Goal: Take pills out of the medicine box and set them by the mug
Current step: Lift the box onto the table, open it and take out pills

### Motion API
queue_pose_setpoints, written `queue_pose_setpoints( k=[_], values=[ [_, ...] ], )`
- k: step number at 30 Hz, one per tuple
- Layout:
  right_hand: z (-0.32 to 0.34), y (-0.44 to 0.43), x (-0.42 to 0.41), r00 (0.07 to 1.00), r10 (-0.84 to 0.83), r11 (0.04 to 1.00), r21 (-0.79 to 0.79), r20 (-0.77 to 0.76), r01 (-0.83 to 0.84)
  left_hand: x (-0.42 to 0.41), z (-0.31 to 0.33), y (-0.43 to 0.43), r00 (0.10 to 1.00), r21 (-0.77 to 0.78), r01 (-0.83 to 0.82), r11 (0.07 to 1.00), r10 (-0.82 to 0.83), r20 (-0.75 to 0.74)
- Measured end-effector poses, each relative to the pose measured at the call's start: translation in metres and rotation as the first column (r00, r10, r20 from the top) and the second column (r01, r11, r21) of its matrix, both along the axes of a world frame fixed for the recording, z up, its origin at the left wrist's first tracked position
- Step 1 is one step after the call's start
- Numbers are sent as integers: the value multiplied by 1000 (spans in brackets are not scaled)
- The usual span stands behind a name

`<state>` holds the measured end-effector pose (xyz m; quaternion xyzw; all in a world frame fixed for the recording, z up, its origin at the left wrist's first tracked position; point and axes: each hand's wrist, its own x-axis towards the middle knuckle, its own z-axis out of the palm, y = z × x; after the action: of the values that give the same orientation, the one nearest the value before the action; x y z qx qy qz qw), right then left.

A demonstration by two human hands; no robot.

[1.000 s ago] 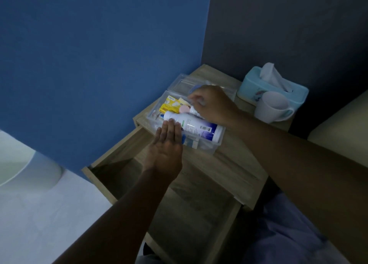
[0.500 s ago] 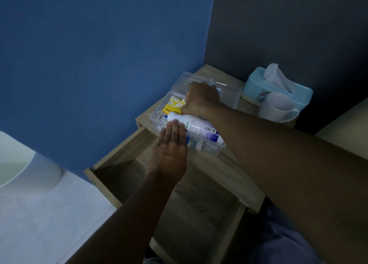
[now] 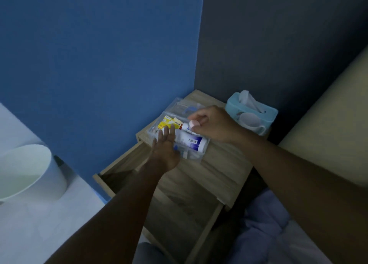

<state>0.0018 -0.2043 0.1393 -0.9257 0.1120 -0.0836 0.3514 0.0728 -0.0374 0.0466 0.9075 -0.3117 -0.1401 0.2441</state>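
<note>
The clear plastic medicine box (image 3: pixel 196 156) stands open on the wooden nightstand (image 3: pixel 225 164), its lid (image 3: pixel 183 105) lying flat behind it. Inside lie a large white bottle with a blue label (image 3: pixel 190 139) and yellow packets (image 3: pixel 165 123). My left hand (image 3: pixel 165 144) rests flat on the box's near left side, fingers straight over the large bottle. My right hand (image 3: pixel 213 124) hovers over the box's far right part, fingertips pinched on a small white bottle with a pale pink cap (image 3: pixel 191 123). The white mug (image 3: pixel 252 122) stands to the right, apart from the box.
A teal tissue box (image 3: pixel 267 112) sits right behind the mug against the dark wall. The nightstand's drawer (image 3: pixel 179 200) is pulled open beneath my arms. A white bin (image 3: pixel 27 172) stands on the floor at left. A bed edge (image 3: pixel 328 128) lies at right.
My right hand has come up out of the box's contents with the small pink-capped bottle in its fingertips. My left hand stays flat on the box. The view has pulled back.
</note>
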Motion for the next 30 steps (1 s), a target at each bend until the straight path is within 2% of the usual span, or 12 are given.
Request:
queue_pose_setpoints(
  k=[1,3,5,7,11,15,18,21,23,25,27,30],
  values=[
    [-2,3,-9,1000,12,1000,21,15,-12,-6,9,-4,990,-179,-84,980,61,-131],
    [-5,7,-27,999,-2,999,37,51,0,-23,27,-14,885,-439,-303,846,79,-459],
    [-2,10,-42,997,-23,999,36,80,21,-43,42,-19,720,-543,-490,682,-34,-693],
    [3,11,-53,994,-27,999,43,110,22,-58,52,-19,597,-560,-595,577,-148,-788],
    [13,12,-67,984,10,1000,-23,178,-6,-79,64,-16,475,-554,-680,480,-287,-832],
    [18,8,-79,975,59,996,-80,216,-43,-93,69,-20,437,-534,-712,456,-308,-845],
    [23,7,-88,965,179,983,-85,193,-166,-104,70,-18,417,-527,-726,442,-328,-848],
    [28,3,-88,973,190,965,156,135,-210,-103,67,-15,393,-521,-748,410,-358,-847],
    [31,2,-86,995,83,961,259,53,-94,-101,67,-15,386,-518,-755,401,-367,-846],
    [33,6,-83,996,-79,996,36,44,77,-101,69,-15,388,-522,-754,398,-372,-843],
    [32,9,-84,989,-116,976,-173,91,130,-101,70,-16,384,-516,-756,402,-367,-848],
    [30,9,-83,997,-1,985,-171,78,15,-100,69,-18,380,-507,-763,401,-356,-854]
  ],
)
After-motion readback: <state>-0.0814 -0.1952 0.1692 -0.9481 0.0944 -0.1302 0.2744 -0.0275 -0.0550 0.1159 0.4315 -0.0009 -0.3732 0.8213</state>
